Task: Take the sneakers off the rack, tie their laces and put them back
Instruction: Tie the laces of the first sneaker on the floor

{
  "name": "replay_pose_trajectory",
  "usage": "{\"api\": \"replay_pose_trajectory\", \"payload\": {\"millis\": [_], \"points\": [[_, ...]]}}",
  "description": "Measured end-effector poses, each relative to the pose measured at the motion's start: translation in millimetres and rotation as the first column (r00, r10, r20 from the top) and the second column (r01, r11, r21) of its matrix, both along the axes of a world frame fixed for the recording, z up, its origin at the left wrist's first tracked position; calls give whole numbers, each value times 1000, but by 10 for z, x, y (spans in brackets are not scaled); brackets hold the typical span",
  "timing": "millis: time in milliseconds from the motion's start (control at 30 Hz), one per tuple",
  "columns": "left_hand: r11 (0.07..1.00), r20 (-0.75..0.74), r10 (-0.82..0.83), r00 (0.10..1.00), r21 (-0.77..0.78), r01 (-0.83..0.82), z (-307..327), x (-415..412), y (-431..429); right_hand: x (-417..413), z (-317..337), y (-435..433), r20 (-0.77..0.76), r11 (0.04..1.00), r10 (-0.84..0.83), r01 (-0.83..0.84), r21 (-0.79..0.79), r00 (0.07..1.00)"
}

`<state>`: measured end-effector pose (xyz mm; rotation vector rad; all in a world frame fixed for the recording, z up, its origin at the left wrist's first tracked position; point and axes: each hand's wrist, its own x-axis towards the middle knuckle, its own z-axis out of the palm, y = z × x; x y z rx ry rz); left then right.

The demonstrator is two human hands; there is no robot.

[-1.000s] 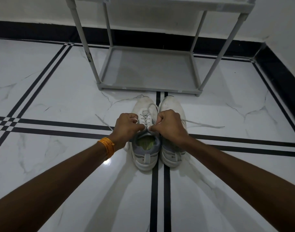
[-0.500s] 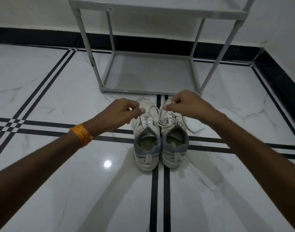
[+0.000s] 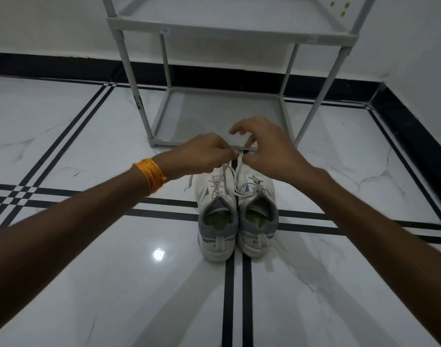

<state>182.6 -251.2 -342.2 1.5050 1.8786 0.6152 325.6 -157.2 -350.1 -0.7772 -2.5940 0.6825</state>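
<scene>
Both hands pinch lace ends above the toes of the shoes: the left hand (image 3: 204, 152) has its fingers closed on a strand of the white laces (image 3: 223, 180), and the right hand (image 3: 267, 149) grips a strand between thumb and lower fingers while its index and upper fingers lift loosely, curled and apart. The two hands nearly touch, meeting just above the gap between the shoe tips, and the strands run taut from them down to the eyelets. A band of orange thread (image 3: 150, 175) wraps the left wrist. The left sneaker (image 3: 215, 221) and the right sneaker (image 3: 258, 216) stand side by side on the floor (image 3: 89, 284), touching along their inner edges, heels toward the person and toes toward the rack. They are white with grey collars and heel panels, a grey pull tab at each heel, and yellowish-green insoles showing in the openings. One loose lace end hangs off the outer side of the left sneaker; which shoe each held strand belongs to cannot be told for certain. The pair sits over a double black line in the glossy white marble tiles, where a ceiling light reflects just to the left of the heels. Beyond the hands stands the grey rack (image 3: 224, 113), its lower shelf bare and just beyond the shoe tips, its upper shelf higher, against a white wall with a black skirting.
</scene>
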Motion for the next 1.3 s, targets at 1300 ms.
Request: {"api": "replay_pose_trajectory", "payload": {"millis": [1300], "points": [[935, 390, 337, 857, -30, -354, -338, 6, -35, -109, -415, 92, 120, 363, -431, 293, -884, 894]]}}
